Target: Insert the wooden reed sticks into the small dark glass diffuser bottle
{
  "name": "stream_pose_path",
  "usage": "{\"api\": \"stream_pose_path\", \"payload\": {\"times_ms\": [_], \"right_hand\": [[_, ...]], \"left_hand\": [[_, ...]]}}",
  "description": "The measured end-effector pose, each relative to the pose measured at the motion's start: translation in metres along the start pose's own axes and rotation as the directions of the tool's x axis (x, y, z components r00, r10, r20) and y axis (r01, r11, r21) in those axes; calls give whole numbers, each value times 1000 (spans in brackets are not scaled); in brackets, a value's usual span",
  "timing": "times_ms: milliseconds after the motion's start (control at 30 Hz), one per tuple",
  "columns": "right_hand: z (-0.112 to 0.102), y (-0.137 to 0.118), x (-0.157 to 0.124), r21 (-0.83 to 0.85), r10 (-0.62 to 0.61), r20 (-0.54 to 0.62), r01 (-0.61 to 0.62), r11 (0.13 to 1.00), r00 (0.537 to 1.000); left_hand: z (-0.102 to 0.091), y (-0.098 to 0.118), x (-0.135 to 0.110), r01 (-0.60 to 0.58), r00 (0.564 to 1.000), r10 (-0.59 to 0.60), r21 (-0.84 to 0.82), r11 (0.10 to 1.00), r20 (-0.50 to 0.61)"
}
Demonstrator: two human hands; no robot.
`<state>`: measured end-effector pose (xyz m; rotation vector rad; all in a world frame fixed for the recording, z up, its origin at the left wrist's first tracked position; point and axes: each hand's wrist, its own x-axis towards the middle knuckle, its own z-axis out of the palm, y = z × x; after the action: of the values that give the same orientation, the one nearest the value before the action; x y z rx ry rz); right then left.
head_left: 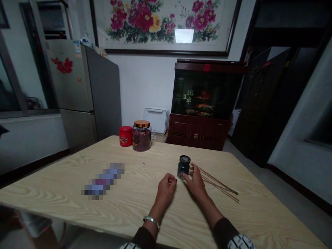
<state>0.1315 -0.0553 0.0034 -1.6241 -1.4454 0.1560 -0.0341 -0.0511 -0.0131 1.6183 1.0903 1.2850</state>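
Observation:
A small dark glass jar [183, 166] with a dark lid stands on the light wooden table [77, 193]. My right hand [195, 181] rests on the table just right of the jar, its fingers spread and touching the jar's base and several thin brown sticks [220, 185] that lie fanned out to the right. My left hand [167, 188] lies on the table left of the jar, curled into a loose fist with nothing visible in it. A metal bracelet is on my left wrist.
A red tin [125, 136] and a glass jar with a copper lid [141, 135] stand at the table's far edge. A blurred-out object [103, 181] lies on the left. Behind are a fridge [83, 90], a fish tank on a cabinet [204, 100] and a dark door.

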Motion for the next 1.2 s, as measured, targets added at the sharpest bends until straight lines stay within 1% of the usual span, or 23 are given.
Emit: {"api": "stream_pose_path", "payload": {"times_ms": [33, 100, 167, 233, 300, 367, 400, 467, 500, 533, 567, 633, 667, 700, 733, 800, 867, 967, 1033, 1100, 1200], "right_hand": [[-2, 2, -10, 46, 40, 1, -40, 998, 999], [-9, 3, -28, 142, 96, 53, -103, 985, 994], [-20, -4, -38, 226, 85, 145, -117, 967, 986], [-37, -22, -37, 325, 39, 222, -112, 939, 974], [-61, -49, -28, 428, 0, 275, -123, 896, 961], [-90, -83, -13, 516, -16, 320, -160, 842, 947], [-105, -101, -5, 573, -28, 331, -178, 800, 943], [-136, -135, 9, 690, -94, 364, -201, 695, 927], [-150, -149, 14, 736, -136, 398, -227, 637, 907], [-163, -162, 19, 774, -192, 431, -252, 581, 882], [-173, -172, 23, 800, -251, 460, -274, 534, 852], [-188, -183, 27, 824, -363, 508, -317, 470, 781], [-191, -185, 28, 826, -406, 527, -338, 452, 747], [-192, -183, 27, 823, -436, 545, -360, 439, 716], [-190, -180, 25, 817, -452, 564, -384, 431, 692], [-179, -165, 18, 794, -452, 603, -439, 419, 658], [-164, -145, 9, 764, -429, 644, -498, 411, 633], [-143, -118, -3, 727, -398, 687, -570, 384, 608], [-136, -106, -6, 714, -391, 700, -600, 362, 598], [-134, -100, -5, 712, -397, 702, -613, 344, 592], [-135, -100, 0, 717, -401, 695, -610, 337, 596]], "left_hand": [[0, 1, -2, -5, 1000, 5, 6, 1000, 4], [0, 6, -6, -15, 1000, 14, 37, 999, 23], [-1, 15, -9, -27, 997, 23, 60, 998, 71], [-6, 35, -9, -44, 989, 36, 52, 998, 140], [-15, 66, -5, -73, 978, 70, 10, 997, 196], [-27, 106, 2, -112, 961, 126, -70, 991, 245], [-34, 127, 6, -106, 949, 139, -126, 986, 284], [-47, 170, 14, -57, 926, 151, -267, 962, 346], [-53, 189, 17, -31, 907, 175, -354, 935, 383], [-58, 205, 19, 3, 879, 208, -442, 897, 428], [-63, 219, 21, 49, 841, 236, -504, 862, 487], [-70, 235, 22, 115, 765, 293, -569, 814, 574], [-72, 237, 22, 139, 735, 310, -581, 802, 604], [-73, 237, 22, 157, 715, 317, -584, 796, 624], [-73, 233, 21, 172, 707, 311, -581, 796, 635], [-69, 217, 17, 205, 714, 262, -552, 808, 649], [-61, 196, 12, 244, 728, 183, -499, 831, 661], [-49, 167, 4, 302, 729, 77, -420, 855, 680], [-42, 155, 3, 327, 719, 53, -405, 854, 693], [-39, 150, 6, 336, 710, 57, -410, 848, 702], [-38, 151, 13, 324, 713, 70, -416, 850, 698]]}}
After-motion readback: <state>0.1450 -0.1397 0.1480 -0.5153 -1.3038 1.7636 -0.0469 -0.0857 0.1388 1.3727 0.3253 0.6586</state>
